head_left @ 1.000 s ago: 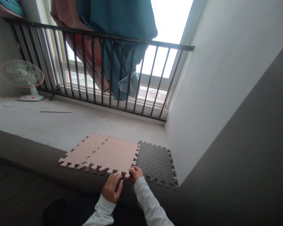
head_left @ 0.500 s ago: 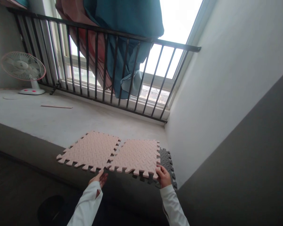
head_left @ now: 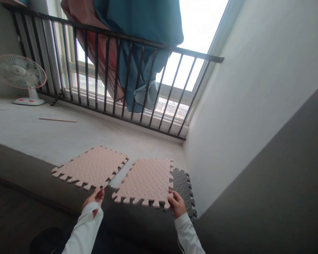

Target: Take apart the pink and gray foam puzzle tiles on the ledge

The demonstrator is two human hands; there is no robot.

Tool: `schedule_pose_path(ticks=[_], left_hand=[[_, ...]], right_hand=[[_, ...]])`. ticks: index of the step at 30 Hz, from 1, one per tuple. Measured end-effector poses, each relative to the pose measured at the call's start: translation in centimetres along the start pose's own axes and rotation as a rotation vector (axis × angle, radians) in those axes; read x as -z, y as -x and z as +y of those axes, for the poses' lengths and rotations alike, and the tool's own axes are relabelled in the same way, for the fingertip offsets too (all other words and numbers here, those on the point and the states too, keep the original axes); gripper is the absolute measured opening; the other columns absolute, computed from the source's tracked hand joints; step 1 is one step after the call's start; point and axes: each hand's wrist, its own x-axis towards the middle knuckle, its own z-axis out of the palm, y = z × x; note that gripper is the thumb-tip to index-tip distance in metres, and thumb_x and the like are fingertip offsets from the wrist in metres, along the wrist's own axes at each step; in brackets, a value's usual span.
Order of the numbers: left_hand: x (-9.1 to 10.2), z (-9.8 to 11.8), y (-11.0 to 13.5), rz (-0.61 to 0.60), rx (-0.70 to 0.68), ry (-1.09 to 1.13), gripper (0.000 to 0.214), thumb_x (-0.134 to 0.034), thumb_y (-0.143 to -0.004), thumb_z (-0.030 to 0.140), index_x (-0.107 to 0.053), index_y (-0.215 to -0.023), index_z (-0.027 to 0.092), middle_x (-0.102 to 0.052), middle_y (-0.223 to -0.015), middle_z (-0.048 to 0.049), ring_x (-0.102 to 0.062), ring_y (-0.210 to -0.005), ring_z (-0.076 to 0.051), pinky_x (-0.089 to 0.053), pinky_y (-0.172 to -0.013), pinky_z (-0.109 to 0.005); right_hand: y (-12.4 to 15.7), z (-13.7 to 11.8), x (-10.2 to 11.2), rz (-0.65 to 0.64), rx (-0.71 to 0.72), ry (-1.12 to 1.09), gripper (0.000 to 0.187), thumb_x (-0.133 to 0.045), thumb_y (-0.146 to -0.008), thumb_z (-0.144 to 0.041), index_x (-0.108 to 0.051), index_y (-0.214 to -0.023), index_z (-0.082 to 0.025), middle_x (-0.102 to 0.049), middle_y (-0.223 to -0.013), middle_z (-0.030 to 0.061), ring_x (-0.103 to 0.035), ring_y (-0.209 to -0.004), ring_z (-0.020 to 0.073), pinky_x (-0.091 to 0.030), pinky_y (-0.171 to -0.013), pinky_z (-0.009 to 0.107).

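Note:
Two pink foam puzzle mats lie side by side on a concrete ledge [head_left: 69, 135], a small gap between them. My left hand [head_left: 93, 199] pinches the near right corner of the left pink mat [head_left: 91, 166]. My right hand [head_left: 177, 204] grips the near right corner of the right pink mat [head_left: 148, 180], which lies partly over a dark grey mat [head_left: 184, 187] by the wall.
A black railing [head_left: 116, 70] fences the window behind the ledge, with teal and pink cloth [head_left: 137, 42] draped over it. A small white fan [head_left: 19, 76] stands at the far left, a thin stick [head_left: 58, 120] lies near it. A white wall [head_left: 241, 106] closes the right side.
The two pink mats lay stacked; they have been pulled apart. The left one slid left, the right one slid over the grey mat. My hands moved apart with them.

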Motion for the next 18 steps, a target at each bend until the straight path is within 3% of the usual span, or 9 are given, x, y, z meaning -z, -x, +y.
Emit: schedule_pose_path(ticks=[4,12,16,18], left_hand=[[0.3,0.4,-0.8,0.011,-0.063,0.04,0.018,-0.046,-0.075,0.005,-0.049,-0.06,0.013,-0.055,-0.057,0.0005,-0.054,-0.052,-0.005,-0.049,-0.045,-0.012],[1.2,1.6,-2.4,0.055,-0.215,0.089,0.008,-0.055,-0.071,0.015,-0.048,-0.067,0.017,-0.052,-0.062,0.0018,-0.056,-0.062,-0.01,-0.055,-0.055,-0.021],[1.4,1.7,-2.8,0.07,-0.198,0.133,0.014,-0.044,-0.075,0.008,-0.044,-0.065,0.017,-0.051,-0.066,0.0019,-0.053,-0.06,-0.004,-0.05,-0.057,-0.011],[1.8,1.6,-3.4,0.039,-0.266,0.087,0.016,-0.037,-0.078,0.008,-0.043,-0.067,0.018,-0.049,-0.068,0.002,-0.053,-0.062,-0.003,-0.049,-0.059,-0.009]], right_hand=[[-0.4,0.2,-2.7,-0.032,-0.055,0.016,0.049,-0.07,-0.033,-0.042,-0.057,-0.071,-0.014,-0.045,-0.043,-0.0062,-0.036,-0.039,0.006,-0.027,-0.037,0.019],[-1.4,0.8,-6.6,-0.111,-0.071,0.098,0.043,-0.067,-0.038,-0.039,-0.056,-0.072,-0.015,-0.044,-0.044,-0.0067,-0.04,-0.043,0.0076,-0.032,-0.04,0.02],[-2.8,2.9,-8.1,-0.076,-0.047,0.223,0.038,-0.065,-0.043,-0.037,-0.058,-0.072,-0.013,-0.046,-0.047,-0.0048,-0.042,-0.044,0.0089,-0.035,-0.041,0.022],[-3.5,4.0,-8.7,-0.078,-0.022,0.302,0.034,-0.063,-0.048,-0.036,-0.06,-0.073,-0.013,-0.049,-0.049,-0.0032,-0.045,-0.048,0.0108,-0.038,-0.044,0.023]])
